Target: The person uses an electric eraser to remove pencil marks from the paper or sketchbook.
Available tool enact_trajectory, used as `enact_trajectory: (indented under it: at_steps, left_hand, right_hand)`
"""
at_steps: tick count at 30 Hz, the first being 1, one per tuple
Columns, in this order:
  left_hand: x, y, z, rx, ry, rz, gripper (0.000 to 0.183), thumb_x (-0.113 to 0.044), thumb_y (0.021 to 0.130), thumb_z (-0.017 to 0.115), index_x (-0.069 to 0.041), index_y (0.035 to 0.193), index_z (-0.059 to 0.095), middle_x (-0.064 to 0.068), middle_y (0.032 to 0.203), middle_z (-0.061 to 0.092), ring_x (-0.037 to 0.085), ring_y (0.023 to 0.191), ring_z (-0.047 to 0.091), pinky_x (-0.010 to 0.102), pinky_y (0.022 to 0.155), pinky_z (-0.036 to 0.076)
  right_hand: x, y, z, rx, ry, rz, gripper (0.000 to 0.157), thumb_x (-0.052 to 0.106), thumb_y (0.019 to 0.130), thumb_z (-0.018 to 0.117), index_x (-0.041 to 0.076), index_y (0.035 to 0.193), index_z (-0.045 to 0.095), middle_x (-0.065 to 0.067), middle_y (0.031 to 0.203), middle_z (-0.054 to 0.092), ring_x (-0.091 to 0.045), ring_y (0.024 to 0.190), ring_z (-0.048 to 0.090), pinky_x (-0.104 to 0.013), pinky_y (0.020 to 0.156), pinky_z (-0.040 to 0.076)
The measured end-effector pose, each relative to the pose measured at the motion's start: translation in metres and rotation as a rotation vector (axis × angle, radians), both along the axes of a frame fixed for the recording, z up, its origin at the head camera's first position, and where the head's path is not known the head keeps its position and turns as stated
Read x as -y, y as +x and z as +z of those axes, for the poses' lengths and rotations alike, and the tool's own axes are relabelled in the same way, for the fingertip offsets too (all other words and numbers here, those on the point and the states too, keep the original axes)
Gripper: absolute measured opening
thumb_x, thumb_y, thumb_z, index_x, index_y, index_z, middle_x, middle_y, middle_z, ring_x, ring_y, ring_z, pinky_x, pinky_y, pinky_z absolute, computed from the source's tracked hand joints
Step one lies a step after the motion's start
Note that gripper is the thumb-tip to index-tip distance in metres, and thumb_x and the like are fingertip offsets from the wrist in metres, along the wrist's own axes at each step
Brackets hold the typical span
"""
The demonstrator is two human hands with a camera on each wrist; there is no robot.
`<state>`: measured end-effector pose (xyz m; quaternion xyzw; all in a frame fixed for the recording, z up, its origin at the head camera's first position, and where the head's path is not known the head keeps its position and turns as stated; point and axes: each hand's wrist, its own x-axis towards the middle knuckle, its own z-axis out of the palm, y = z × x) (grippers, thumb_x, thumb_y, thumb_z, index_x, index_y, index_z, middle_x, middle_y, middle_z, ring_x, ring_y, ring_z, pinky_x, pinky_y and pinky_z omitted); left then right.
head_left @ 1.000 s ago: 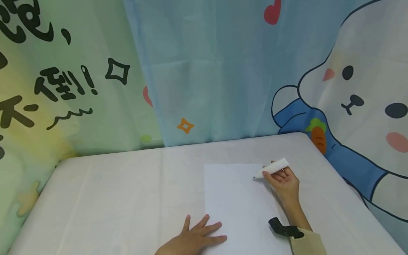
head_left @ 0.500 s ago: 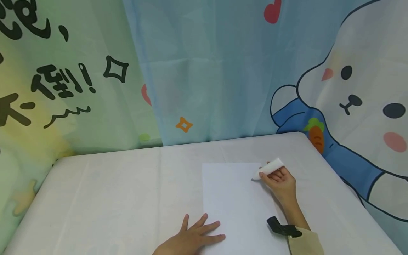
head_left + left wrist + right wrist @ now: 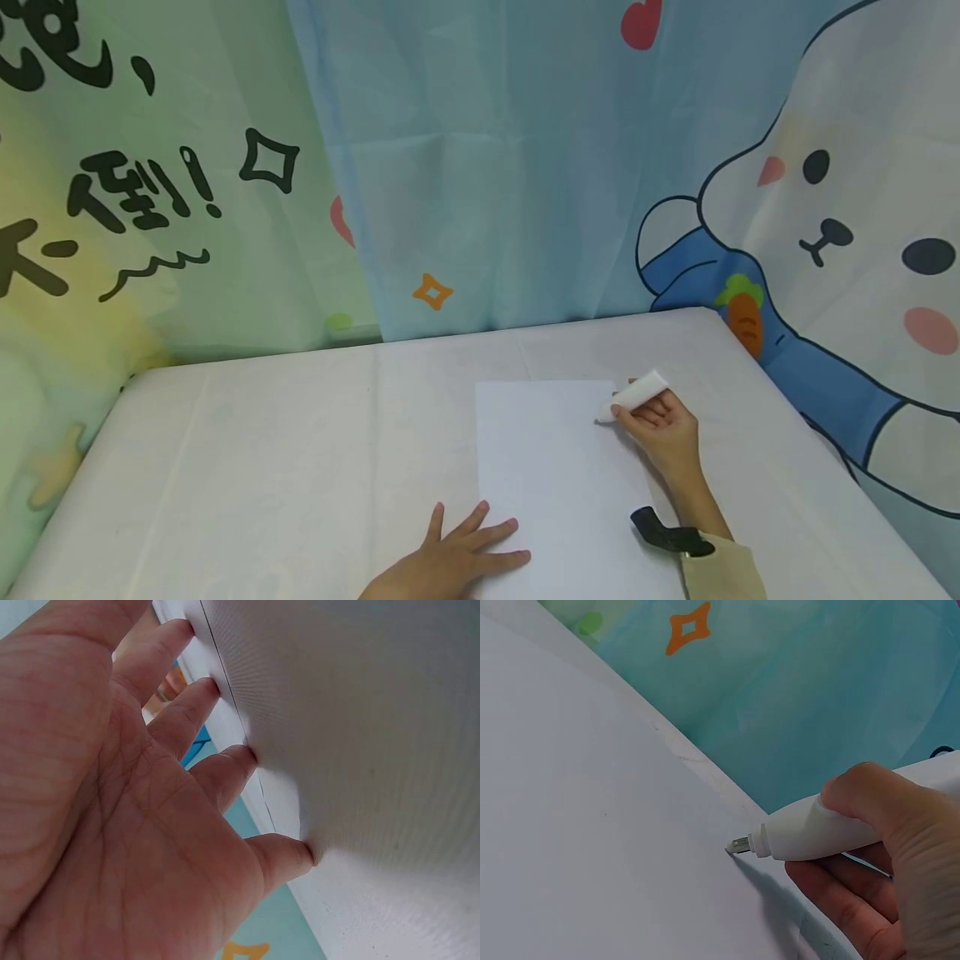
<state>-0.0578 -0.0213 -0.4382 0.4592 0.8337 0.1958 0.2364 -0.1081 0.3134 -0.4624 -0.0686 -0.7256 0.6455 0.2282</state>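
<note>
Now the right hand (image 3: 667,432) pinches a white pen (image 3: 637,395), tip at far right of the paper (image 3: 555,467); the left hand (image 3: 459,557), grip spread wide, rests across its near-left edge.

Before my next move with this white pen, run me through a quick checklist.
1. Right hand gripping the white pen: ok.
2. Pen tip within the paper: ok, near its upper right corner.
3. Tip pressed on the paper: cannot tell; it meets its shadow, but pressure doesn't show.
4. Left hand on the paper: ok, fingers spread across the left edge.
5. Paper lying flat: ok, as far as the head view shows.
</note>
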Motion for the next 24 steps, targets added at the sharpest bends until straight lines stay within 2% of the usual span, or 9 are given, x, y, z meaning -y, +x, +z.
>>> enact_trajectory:
  at_steps: [5,12,24]
  left_hand:
    - [0.0008,-0.0001,-0.0007,-0.017,0.017,-0.006,0.065,-0.054,0.089,0.061,-0.037,0.148,0.041,-0.007,0.159,0.029,0.029,0.149,0.019,0.074,0.102,0.019]
    - [-0.0019,-0.0006,-0.0001,-0.021,-0.01,-0.003,0.066,-0.056,0.089,0.061,-0.038,0.148,0.04,-0.009,0.159,0.029,0.028,0.149,0.018,0.074,0.103,0.019]
    - [0.0003,0.0009,-0.0006,-0.012,-0.006,0.005,0.065,-0.056,0.089,0.06,-0.038,0.148,0.04,-0.009,0.159,0.029,0.027,0.149,0.018,0.074,0.103,0.019]
  right_hand:
    - [-0.0008,0.0001,0.0014,0.042,0.05,-0.007,0.051,-0.019,0.076,0.07,-0.02,0.122,0.049,0.023,0.09,0.066,0.006,0.078,0.065,-0.011,0.07,0.051]
    - [-0.0006,0.0008,0.0038,0.066,0.141,-0.014,0.049,-0.014,0.078,0.072,-0.017,0.122,0.052,0.03,0.092,0.061,0.011,0.081,0.063,-0.01,0.073,0.05]
    - [0.0013,0.0012,0.0011,0.075,0.153,-0.024,0.05,-0.012,0.078,0.073,-0.016,0.123,0.052,0.031,0.092,0.06,0.012,0.081,0.062,-0.009,0.072,0.05]
